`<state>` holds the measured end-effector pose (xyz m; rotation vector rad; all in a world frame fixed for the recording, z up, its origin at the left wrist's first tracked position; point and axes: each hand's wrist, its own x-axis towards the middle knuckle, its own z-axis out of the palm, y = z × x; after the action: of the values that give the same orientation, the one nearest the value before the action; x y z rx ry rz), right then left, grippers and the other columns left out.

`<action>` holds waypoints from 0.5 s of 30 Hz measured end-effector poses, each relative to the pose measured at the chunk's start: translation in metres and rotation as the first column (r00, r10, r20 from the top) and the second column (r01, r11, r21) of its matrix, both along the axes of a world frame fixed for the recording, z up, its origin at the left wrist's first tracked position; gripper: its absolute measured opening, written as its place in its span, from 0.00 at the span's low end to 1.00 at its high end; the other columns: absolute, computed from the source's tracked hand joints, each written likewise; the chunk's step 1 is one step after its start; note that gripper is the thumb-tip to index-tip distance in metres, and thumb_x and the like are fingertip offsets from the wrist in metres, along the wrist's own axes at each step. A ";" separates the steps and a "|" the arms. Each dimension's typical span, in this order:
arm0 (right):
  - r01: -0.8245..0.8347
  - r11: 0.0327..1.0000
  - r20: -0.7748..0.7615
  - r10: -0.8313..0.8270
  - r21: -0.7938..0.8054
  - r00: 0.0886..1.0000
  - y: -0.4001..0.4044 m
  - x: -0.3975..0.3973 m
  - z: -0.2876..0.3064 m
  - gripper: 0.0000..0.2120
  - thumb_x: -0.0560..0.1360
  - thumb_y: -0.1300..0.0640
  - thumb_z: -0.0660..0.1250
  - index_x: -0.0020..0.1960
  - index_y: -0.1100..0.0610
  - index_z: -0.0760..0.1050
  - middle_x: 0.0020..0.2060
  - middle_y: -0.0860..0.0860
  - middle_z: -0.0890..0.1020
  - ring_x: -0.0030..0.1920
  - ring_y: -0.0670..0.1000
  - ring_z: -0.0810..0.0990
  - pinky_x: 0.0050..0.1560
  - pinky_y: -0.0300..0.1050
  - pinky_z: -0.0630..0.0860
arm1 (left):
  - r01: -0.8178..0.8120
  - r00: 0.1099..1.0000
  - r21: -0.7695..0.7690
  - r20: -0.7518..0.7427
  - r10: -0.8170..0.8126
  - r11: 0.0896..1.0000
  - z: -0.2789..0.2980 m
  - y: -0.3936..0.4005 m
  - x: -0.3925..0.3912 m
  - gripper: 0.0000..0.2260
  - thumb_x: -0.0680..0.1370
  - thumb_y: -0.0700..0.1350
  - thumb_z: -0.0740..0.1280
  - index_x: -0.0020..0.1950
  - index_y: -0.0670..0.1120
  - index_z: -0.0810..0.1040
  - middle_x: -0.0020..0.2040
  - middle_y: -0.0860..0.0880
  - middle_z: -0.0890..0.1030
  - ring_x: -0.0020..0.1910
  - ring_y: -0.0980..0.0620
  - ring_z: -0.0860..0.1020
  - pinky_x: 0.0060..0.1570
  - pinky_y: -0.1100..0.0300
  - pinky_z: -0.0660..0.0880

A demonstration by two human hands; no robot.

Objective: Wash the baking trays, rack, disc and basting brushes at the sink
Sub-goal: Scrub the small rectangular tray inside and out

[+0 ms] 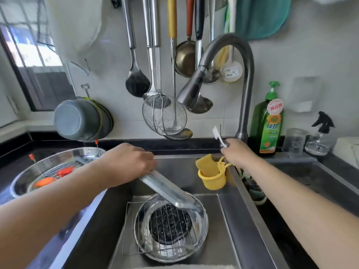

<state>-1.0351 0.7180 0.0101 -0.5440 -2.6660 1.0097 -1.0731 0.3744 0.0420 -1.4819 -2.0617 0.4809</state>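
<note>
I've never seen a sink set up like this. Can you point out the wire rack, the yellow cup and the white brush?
wire rack [136, 243]: head view, on its left bars.
yellow cup [211, 181]: head view, on its front wall.
white brush [216, 132]: head view, on its bristle head.

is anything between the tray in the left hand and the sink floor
Yes. The tray, gripped by the left hand, slants down onto the wire rack, which lies over a round pan and dark disc on the sink floor.
</note>
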 end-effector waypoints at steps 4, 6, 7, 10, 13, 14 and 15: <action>0.096 0.991 -0.009 -0.096 0.089 0.995 0.012 -0.043 -0.001 0.17 0.83 0.61 0.60 0.70 0.61 0.72 0.61 0.60 0.78 0.55 0.59 0.79 0.45 0.47 0.75 | -0.088 0.995 0.059 -0.050 0.091 0.994 -0.010 -0.003 -0.011 0.14 0.64 0.37 0.78 0.46 0.46 0.81 0.36 0.48 0.78 0.29 0.45 0.80 0.22 0.55 0.72; 0.132 0.987 0.000 -0.133 0.094 0.991 0.014 -0.058 -0.009 0.18 0.83 0.62 0.59 0.72 0.62 0.72 0.61 0.60 0.79 0.56 0.60 0.79 0.46 0.47 0.75 | -0.089 0.996 0.129 -0.016 0.091 0.988 -0.017 -0.005 -0.015 0.12 0.68 0.37 0.73 0.51 0.44 0.82 0.39 0.47 0.80 0.33 0.44 0.82 0.25 0.55 0.76; 0.149 0.984 -0.007 -0.149 0.095 0.989 0.015 -0.063 -0.013 0.17 0.83 0.61 0.59 0.71 0.62 0.73 0.57 0.60 0.79 0.53 0.59 0.80 0.43 0.46 0.75 | -0.091 0.996 0.163 0.017 0.090 0.982 -0.020 -0.005 -0.016 0.12 0.70 0.38 0.70 0.53 0.44 0.82 0.42 0.46 0.81 0.35 0.44 0.83 0.28 0.54 0.78; 0.203 0.970 -0.049 -0.198 0.133 0.979 0.014 -0.069 -0.020 0.13 0.84 0.60 0.61 0.65 0.62 0.77 0.47 0.56 0.78 0.44 0.56 0.77 0.34 0.43 0.71 | -0.104 0.993 0.238 0.083 0.087 0.966 -0.023 -0.005 -0.020 0.09 0.74 0.42 0.65 0.52 0.47 0.80 0.44 0.49 0.80 0.37 0.46 0.82 0.32 0.56 0.77; 0.231 0.954 -0.064 -0.223 0.191 0.973 0.015 -0.069 -0.021 0.11 0.83 0.59 0.62 0.61 0.61 0.79 0.45 0.54 0.78 0.42 0.55 0.77 0.28 0.41 0.65 | -0.111 0.991 0.239 0.098 0.089 0.965 -0.025 0.004 -0.022 0.09 0.74 0.40 0.73 0.53 0.47 0.80 0.44 0.49 0.80 0.37 0.46 0.82 0.34 0.56 0.76; 0.241 0.952 -0.071 -0.232 0.189 0.970 0.016 -0.070 -0.021 0.10 0.83 0.59 0.63 0.61 0.60 0.80 0.44 0.54 0.78 0.42 0.54 0.77 0.27 0.40 0.65 | -0.120 0.989 0.226 0.117 0.095 0.967 -0.026 0.007 -0.021 0.09 0.74 0.40 0.72 0.54 0.47 0.79 0.45 0.48 0.80 0.38 0.45 0.82 0.35 0.54 0.77; 0.252 0.950 -0.081 -0.241 0.186 0.967 0.016 -0.070 -0.021 0.10 0.83 0.59 0.64 0.60 0.60 0.80 0.43 0.54 0.78 0.41 0.54 0.77 0.27 0.40 0.65 | -0.118 0.987 0.216 0.132 0.090 0.969 -0.027 0.011 -0.020 0.08 0.75 0.40 0.70 0.54 0.46 0.79 0.44 0.47 0.80 0.38 0.44 0.82 0.35 0.53 0.77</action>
<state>-1.1054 0.7343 -0.0109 -0.7689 -2.5287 0.6743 -1.0934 0.3851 0.0153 -1.3038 -2.2149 0.1935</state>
